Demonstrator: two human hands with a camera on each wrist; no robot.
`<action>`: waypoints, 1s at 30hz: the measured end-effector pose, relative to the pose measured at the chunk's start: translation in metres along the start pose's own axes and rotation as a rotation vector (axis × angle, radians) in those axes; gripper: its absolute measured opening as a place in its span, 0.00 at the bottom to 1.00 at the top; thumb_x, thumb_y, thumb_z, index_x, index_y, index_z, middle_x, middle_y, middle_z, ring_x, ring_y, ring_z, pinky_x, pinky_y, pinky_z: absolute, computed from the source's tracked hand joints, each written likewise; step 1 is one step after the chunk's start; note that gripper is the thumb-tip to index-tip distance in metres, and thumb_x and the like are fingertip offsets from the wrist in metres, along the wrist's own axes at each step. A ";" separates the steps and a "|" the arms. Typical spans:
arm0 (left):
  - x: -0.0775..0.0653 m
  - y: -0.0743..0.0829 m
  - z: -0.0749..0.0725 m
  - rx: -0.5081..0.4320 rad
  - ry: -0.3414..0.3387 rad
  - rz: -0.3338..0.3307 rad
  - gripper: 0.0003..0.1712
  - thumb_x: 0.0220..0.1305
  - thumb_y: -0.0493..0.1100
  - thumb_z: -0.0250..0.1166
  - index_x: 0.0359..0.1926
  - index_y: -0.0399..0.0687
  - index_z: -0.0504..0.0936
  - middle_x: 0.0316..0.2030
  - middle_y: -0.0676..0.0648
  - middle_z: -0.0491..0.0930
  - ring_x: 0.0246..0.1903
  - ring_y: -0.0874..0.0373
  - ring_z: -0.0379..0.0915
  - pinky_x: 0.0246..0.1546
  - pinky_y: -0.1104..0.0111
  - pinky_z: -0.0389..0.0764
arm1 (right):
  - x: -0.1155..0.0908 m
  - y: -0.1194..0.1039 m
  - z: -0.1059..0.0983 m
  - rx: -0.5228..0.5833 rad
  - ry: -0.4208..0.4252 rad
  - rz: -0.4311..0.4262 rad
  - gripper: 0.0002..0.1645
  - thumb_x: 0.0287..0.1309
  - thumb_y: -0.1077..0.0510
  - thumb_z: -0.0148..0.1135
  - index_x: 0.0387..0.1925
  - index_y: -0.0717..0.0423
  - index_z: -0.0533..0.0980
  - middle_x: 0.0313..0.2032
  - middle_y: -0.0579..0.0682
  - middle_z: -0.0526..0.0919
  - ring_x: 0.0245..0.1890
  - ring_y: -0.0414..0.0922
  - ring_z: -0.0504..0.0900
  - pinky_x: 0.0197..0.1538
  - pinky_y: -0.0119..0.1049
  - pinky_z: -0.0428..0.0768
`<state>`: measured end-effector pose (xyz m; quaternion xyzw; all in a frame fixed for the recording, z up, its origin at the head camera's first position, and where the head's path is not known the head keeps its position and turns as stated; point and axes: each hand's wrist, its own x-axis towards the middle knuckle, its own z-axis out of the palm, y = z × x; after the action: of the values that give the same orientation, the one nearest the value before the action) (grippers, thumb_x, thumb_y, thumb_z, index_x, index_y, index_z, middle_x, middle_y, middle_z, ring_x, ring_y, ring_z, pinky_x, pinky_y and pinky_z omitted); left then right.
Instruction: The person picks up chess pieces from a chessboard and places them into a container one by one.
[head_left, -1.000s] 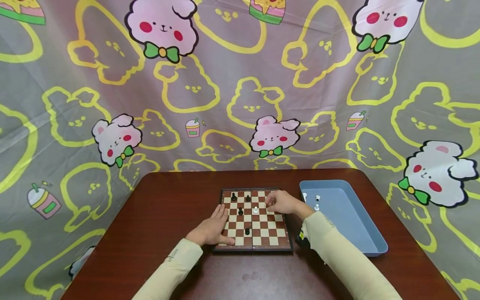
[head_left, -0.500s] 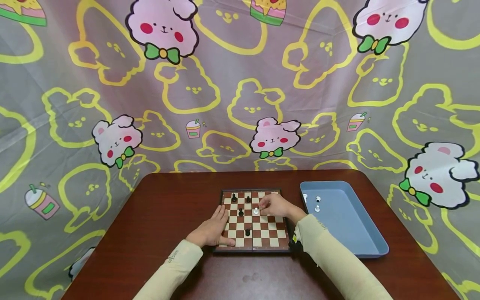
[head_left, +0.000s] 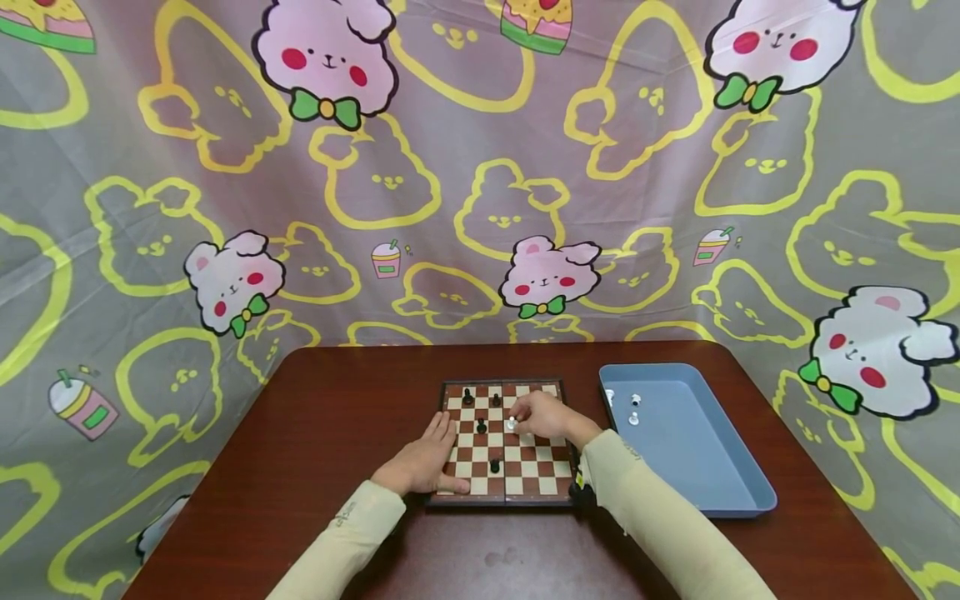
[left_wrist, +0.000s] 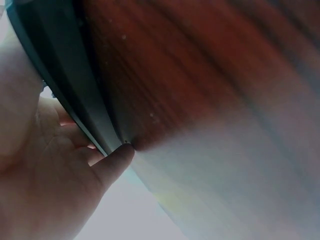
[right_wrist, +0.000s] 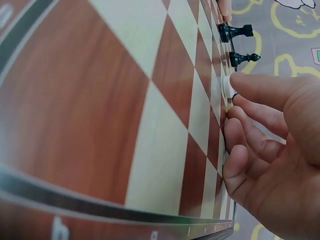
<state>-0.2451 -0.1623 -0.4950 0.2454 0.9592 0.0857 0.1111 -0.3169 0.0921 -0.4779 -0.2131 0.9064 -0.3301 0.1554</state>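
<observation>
A chessboard (head_left: 536, 487) with brown and cream squares lies on the table. My left hand (head_left: 422, 463) rests along its left edge, fingers straight and thumb over the near left corner; in the left wrist view the thumb (left_wrist: 115, 164) touches the board's dark rim (left_wrist: 90, 85). At the board's middle, my right hand (head_left: 545, 414) pinches a small white chess piece (head_left: 512, 424) between thumb and index finger. The right wrist view shows that white piece mostly covered by the fingers, its kind hidden. Beyond it stand a black rook (right_wrist: 235, 32) and a slimmer black chess piece (right_wrist: 245, 58).
Several black pieces stand on the board's left half, one nearer the front (head_left: 495, 466). Right of the board is a blue tray (head_left: 712, 450) holding a few white pieces (head_left: 634, 419). A patterned cloth (head_left: 450, 192) hangs behind the table (head_left: 352, 383).
My right hand has moved left across the board to the standing white piece and now pinches it. The left hand stays in place.
</observation>
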 end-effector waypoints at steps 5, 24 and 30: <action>0.000 0.000 0.000 0.001 -0.004 0.000 0.68 0.47 0.75 0.60 0.71 0.30 0.47 0.72 0.33 0.37 0.71 0.43 0.30 0.59 0.58 0.66 | 0.000 0.000 0.001 -0.015 -0.004 -0.011 0.09 0.56 0.59 0.66 0.41 0.51 0.81 0.33 0.43 0.79 0.33 0.40 0.76 0.35 0.38 0.76; 0.000 0.000 0.001 0.004 0.003 0.000 0.68 0.46 0.75 0.60 0.71 0.30 0.47 0.72 0.33 0.37 0.71 0.43 0.31 0.60 0.58 0.64 | -0.001 -0.001 0.004 -0.060 0.037 -0.073 0.06 0.56 0.61 0.66 0.36 0.51 0.82 0.29 0.42 0.78 0.30 0.39 0.76 0.33 0.37 0.75; 0.001 0.000 0.001 0.006 0.007 0.001 0.68 0.46 0.75 0.60 0.71 0.30 0.47 0.72 0.33 0.37 0.71 0.43 0.31 0.60 0.58 0.65 | -0.002 -0.001 0.004 -0.048 0.028 -0.087 0.05 0.56 0.61 0.66 0.36 0.51 0.82 0.28 0.42 0.78 0.28 0.39 0.75 0.32 0.37 0.75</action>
<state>-0.2452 -0.1616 -0.4958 0.2458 0.9597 0.0837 0.1071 -0.3128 0.0905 -0.4801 -0.2512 0.9061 -0.3174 0.1231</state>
